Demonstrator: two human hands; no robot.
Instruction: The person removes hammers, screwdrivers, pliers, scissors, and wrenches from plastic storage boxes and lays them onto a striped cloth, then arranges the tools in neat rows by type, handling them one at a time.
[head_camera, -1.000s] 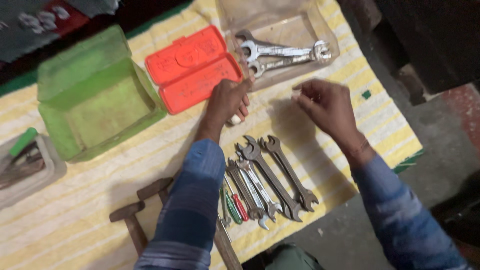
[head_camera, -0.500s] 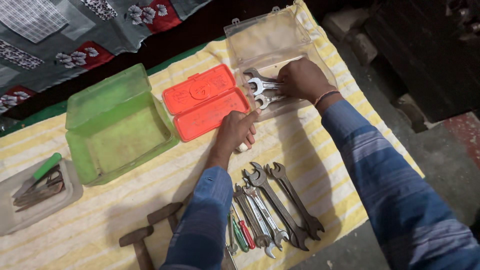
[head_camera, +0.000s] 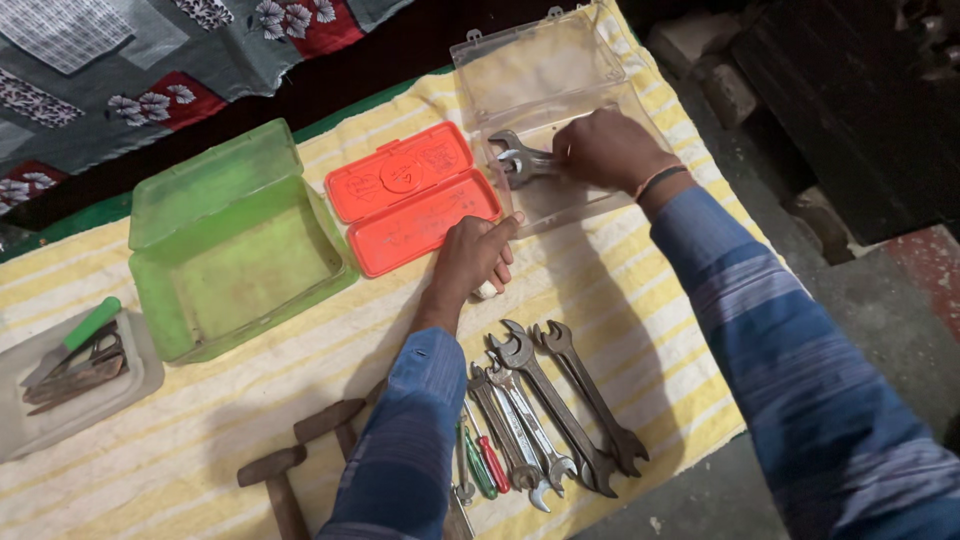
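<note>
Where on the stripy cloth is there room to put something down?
Bare cloth lies between the green box, the grey tray and the hammers. Another bare strip runs between the clear box and the row of spanners. It is crowded around the left hand, the orange case and the right hand.
</note>
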